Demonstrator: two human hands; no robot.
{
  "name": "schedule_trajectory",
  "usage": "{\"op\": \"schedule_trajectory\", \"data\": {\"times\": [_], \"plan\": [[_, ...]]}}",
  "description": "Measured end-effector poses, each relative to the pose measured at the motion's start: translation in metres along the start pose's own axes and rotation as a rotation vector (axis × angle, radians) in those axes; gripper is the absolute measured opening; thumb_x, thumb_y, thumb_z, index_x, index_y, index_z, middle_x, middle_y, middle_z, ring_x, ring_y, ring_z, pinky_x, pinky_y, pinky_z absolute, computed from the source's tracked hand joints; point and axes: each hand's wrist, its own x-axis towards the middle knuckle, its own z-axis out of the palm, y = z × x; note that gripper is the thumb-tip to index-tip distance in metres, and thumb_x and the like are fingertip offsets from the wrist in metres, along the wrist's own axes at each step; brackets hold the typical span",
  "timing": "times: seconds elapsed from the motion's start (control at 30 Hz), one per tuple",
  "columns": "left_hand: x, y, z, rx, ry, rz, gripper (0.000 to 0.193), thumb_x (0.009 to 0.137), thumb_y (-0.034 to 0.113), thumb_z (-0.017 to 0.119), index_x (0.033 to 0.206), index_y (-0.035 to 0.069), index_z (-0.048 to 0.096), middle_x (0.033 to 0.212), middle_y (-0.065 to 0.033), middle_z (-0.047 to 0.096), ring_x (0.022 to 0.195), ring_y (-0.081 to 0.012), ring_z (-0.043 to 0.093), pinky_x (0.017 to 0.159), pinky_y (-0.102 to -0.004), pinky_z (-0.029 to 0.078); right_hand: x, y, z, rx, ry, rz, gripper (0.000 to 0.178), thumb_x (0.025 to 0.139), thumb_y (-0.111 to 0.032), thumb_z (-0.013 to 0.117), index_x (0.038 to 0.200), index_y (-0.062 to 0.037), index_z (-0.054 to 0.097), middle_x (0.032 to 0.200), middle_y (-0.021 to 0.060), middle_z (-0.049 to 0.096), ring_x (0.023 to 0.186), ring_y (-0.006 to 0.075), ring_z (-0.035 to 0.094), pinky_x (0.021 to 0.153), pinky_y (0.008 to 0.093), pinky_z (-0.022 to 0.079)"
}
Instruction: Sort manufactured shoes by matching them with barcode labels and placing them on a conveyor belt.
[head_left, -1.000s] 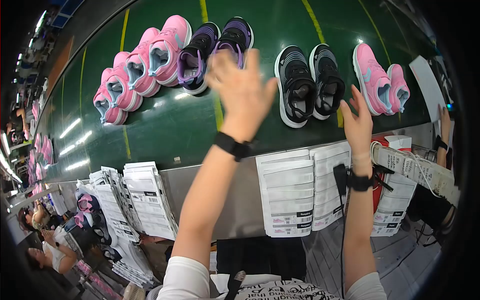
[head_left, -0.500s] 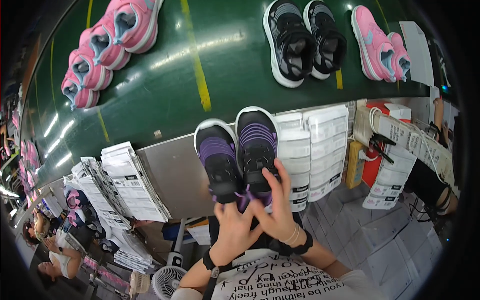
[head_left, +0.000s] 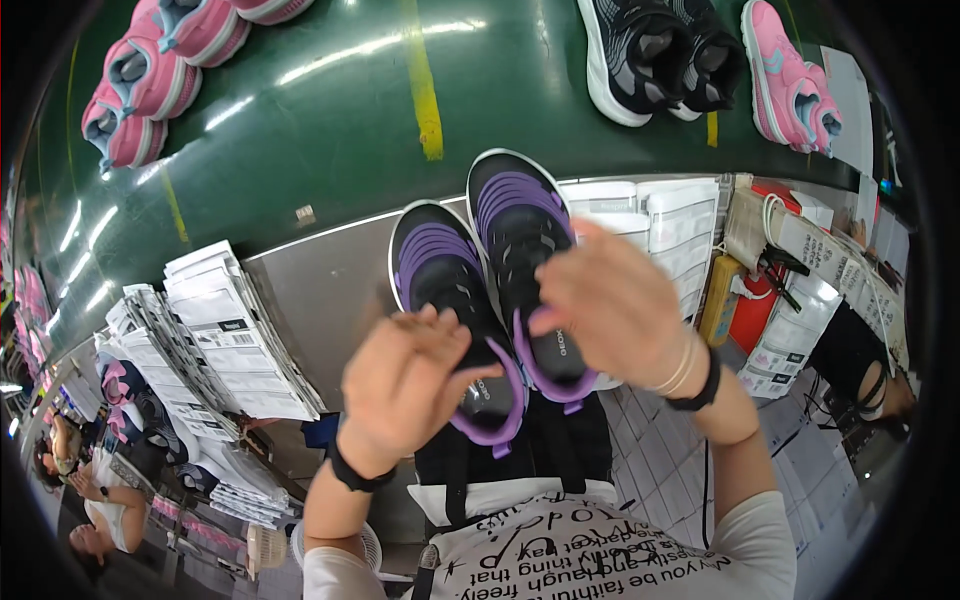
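A pair of black and purple sneakers lies side by side before me, toes pointing away, at the table's near edge. My left hand (head_left: 400,375) hovers at the left sneaker (head_left: 437,262), its thumb apart from the bent fingers and reaching over the shoe's opening. Above the right sneaker (head_left: 516,215) my right hand (head_left: 608,305) is blurred by motion, thumb and fingers apart near the opening's side. Neither hand shows a firm grip; whether the fingertips touch the shoes I cannot tell. The purple collars and dark insoles are visible.
Pink sneakers (head_left: 150,75) line the far left of the green table (head_left: 330,130). Black sneakers (head_left: 640,60) and another pink pair (head_left: 785,85) stand at the far right. Paper stacks (head_left: 235,335) hang at the near edge, beside a yellow power strip (head_left: 720,300) farther right. Other people sit at lower left.
My hands have come off the sneakers' heels and moved apart, forward along their sides. The purple collars and insoles now show. The view has shifted, so the table shoes sit higher.
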Motion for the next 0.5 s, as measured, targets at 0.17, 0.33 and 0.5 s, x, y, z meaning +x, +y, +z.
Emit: {"op": "schedule_trajectory", "data": {"times": [0.17, 0.33, 0.5], "plan": [[0.044, -0.007, -0.028, -0.018, -0.020, -0.164, 0.027, 0.064, 0.015, 0.083, 0.083, 0.000, 0.070, 0.076, -0.0096, 0.066, 0.064, -0.0232, 0.065, 0.056, -0.0316, 0.053, 0.060, 0.014, -0.014, 0.252, -0.174, 0.299, 0.012, 0.080, -0.009, 0.072, 0.082, 0.0005, 0.066, 0.077, 0.0076, 0.064, 0.068, 0.0209, 0.059, 0.076, 0.0332, 0.052], [0.053, -0.012, -0.026, -0.235, -0.025, -0.426, 0.018, 0.074, 0.017, 0.081, 0.081, 0.002, 0.073, 0.061, -0.0085, 0.060, 0.050, -0.0177, 0.053, 0.047, -0.0275, 0.038, 0.063, 0.028, -0.006, 0.626, -0.151, 0.590, 0.027, 0.086, -0.022, 0.072, 0.074, 0.0015, 0.065, 0.055, -0.0018, 0.048, 0.056, 0.0034, 0.038, 0.049, 0.0236, 0.032], [0.065, -0.019, -0.026, -0.430, -0.048, -0.506, 0.010, 0.079, 0.009, 0.077, 0.082, 0.000, 0.074, 0.064, -0.0040, 0.063, 0.054, -0.0071, 0.052, 0.048, -0.0225, 0.037, 0.064, 0.034, -0.003, 0.748, -0.155, 0.658, 0.029, 0.088, -0.023, 0.072, 0.071, 0.0006, 0.065, 0.057, -0.0075, 0.047, 0.055, 0.0016, 0.036, 0.049, 0.0220, 0.029]]}}
